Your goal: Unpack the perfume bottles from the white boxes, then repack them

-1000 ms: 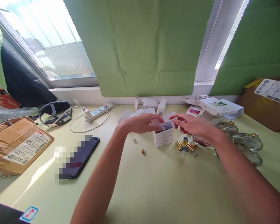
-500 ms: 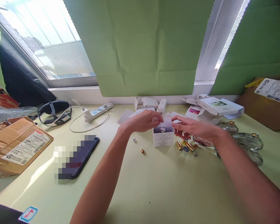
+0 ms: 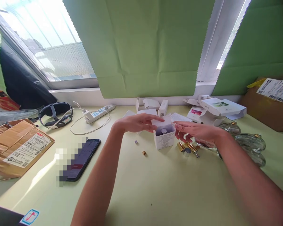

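Small white carton (image 3: 164, 139) standing upright mid-desk (image 3: 155, 188), top flaps open, silver-capped bottle (image 3: 164, 131) showing inside. Left hand (image 3: 138, 122) reaching in from left, fingers extended, touching rear flap (image 3: 162, 121). Right hand (image 3: 195, 130) lying just right of carton, fingers loosely spread, gripping nothing; cannot tell if fingertips touching carton's edge. Carton sitting between both hands, long axis vertical, left hand nearer. Thin matte cardboard; shiny gold caps (image 3: 187, 147) clustering under right hand; rounded glass bottles (image 3: 250, 142) behind wrist.

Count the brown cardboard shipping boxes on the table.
2. One cardboard box with a shipping label lies at the table's left edge; another cardboard box stands at the far right, cut off by the frame. More may sit out of view.
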A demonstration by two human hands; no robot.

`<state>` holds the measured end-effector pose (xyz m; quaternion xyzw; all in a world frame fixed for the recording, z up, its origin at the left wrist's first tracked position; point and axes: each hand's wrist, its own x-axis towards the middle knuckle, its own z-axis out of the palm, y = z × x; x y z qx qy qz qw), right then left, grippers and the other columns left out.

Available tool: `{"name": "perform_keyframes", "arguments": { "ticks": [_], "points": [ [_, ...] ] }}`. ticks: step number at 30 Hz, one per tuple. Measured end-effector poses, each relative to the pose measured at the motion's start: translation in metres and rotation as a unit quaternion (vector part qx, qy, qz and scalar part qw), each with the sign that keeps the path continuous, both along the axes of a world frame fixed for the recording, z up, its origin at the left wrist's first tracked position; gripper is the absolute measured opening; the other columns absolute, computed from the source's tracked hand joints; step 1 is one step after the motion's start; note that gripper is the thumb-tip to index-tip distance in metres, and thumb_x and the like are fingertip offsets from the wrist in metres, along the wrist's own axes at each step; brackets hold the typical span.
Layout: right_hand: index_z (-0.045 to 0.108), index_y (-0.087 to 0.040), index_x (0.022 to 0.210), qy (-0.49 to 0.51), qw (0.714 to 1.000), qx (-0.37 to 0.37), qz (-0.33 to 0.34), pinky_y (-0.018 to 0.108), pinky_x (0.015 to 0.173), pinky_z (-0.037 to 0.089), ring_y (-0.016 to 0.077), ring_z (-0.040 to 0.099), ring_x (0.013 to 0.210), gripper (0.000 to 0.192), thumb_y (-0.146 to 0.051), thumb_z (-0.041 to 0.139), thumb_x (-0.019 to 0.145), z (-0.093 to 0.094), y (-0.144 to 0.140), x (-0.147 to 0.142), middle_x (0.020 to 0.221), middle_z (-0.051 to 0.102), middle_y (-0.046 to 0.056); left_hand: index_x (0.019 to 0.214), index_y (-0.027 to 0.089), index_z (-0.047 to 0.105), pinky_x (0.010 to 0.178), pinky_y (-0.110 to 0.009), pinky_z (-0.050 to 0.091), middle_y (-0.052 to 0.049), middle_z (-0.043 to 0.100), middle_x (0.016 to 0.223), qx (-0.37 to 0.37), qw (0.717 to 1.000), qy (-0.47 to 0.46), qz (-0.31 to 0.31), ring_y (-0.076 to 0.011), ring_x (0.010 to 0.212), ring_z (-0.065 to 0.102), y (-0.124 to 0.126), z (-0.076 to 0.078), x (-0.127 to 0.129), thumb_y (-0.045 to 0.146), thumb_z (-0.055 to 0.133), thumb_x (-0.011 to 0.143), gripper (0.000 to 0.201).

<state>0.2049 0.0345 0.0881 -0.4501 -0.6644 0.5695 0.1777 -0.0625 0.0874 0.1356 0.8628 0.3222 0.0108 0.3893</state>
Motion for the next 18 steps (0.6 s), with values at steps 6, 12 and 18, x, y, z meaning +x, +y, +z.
{"name": "perform_keyframes", "arguments": {
  "ticks": [6, 12, 18],
  "points": [
    [0.056, -0.022, 0.092, 0.019, 1.000, 0.011, -0.006, 0.026, 0.058, 0.040, 0.0118, 0.052, 0.067, 0.044, -0.066, 0.052, 0.086, -0.006, 0.003, 0.001, 0.088, 0.060, 0.001, 0.135, 0.032, 0.051, 0.079, -0.023, 0.045, -0.001, 0.065, 0.105, 0.017, 1.000, 0.000, 0.004, -0.0146, 0.097, 0.063, 0.003, -0.004, 0.001, 0.045, 0.054, 0.091, 0.046],
    [0.057, -0.022, 0.095, 0.020, 1.000, 0.007, -0.006, 0.025, 0.056, 0.039, 0.0132, 0.053, 0.070, 0.045, -0.066, 0.054, 0.084, -0.002, -0.001, -0.001, 0.089, 0.060, 0.002, 0.128, 0.031, 0.057, 0.073, -0.023, 0.044, -0.001, 0.065, 0.105, 0.076, 0.997, 0.025, 0.009, -0.0137, 0.091, 0.062, -0.002, -0.001, 0.007, 0.042, 0.047, 0.093, 0.038],
    [0.057, -0.027, 0.117, -0.006, 0.999, -0.015, -0.032, 0.025, 0.058, 0.043, 0.0151, 0.058, 0.074, 0.048, -0.062, 0.058, 0.084, -0.005, -0.002, 0.000, 0.092, 0.064, 0.002, 0.110, 0.027, 0.064, 0.064, -0.024, 0.041, -0.001, 0.066, 0.093, 0.181, 0.982, 0.034, 0.028, -0.0126, 0.078, 0.058, -0.003, -0.009, 0.022, 0.032, 0.046, 0.091, 0.026]
  ]
}}
